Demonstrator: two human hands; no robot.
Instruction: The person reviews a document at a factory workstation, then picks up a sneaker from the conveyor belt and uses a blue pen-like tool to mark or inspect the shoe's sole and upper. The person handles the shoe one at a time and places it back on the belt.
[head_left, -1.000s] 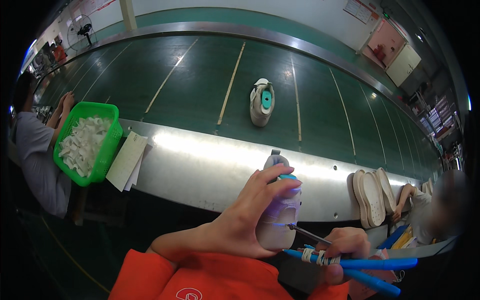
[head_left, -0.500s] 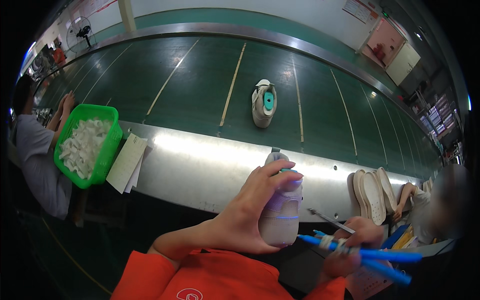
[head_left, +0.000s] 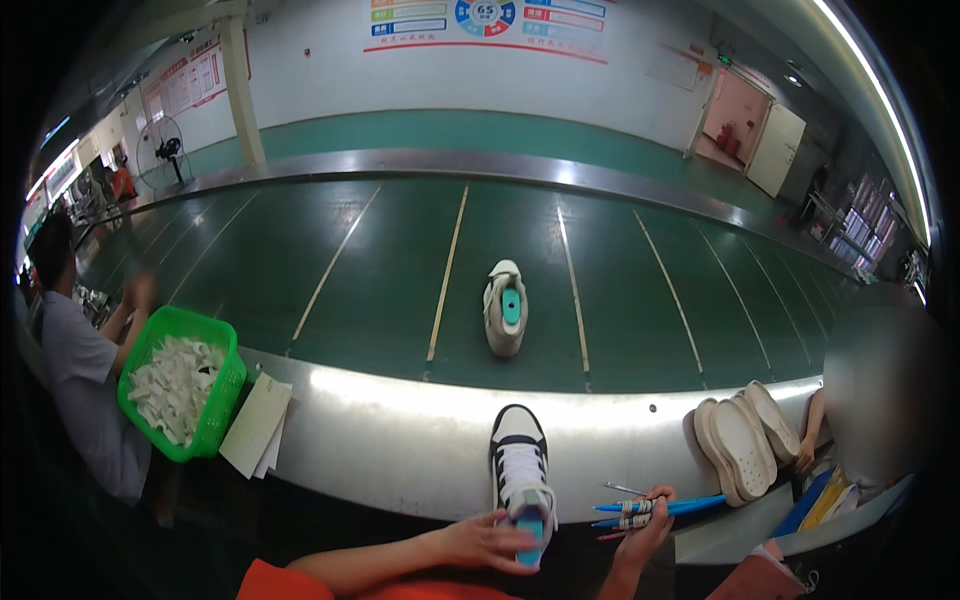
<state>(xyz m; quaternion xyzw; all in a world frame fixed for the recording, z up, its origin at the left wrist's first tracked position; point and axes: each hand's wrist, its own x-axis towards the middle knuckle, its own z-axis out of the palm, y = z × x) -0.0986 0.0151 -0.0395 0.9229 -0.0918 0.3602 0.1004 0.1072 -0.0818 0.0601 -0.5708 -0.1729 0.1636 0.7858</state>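
A white sneaker with black trim (head_left: 519, 452) rests upright on the steel ledge in front of me, toe pointing away, with a teal insert in its opening. My left hand (head_left: 490, 543) is closed about the sneaker's heel end, its fingers across the opening and slightly blurred. To the right, my right hand (head_left: 650, 522) is closed around blue pens (head_left: 690, 506) wrapped with pale bands. A thin metal tool (head_left: 624, 489) sticks out of the same fist. Farther off, a second pale shoe (head_left: 506, 312) with a teal insert stands on the green belt.
A green basket (head_left: 232, 385) of crumpled white pieces stands at left, papers (head_left: 256, 425) beside it. Several cream soles (head_left: 742, 450) stand on the steel ledge (head_left: 400, 420) at right. The green belt (head_left: 380, 300) runs across beyond. People sit at both sides.
The sneaker, earlier raised with its heel toward me, is now lowered with laces and toe showing. My right hand and the pens are farther from it. The view has tilted up.
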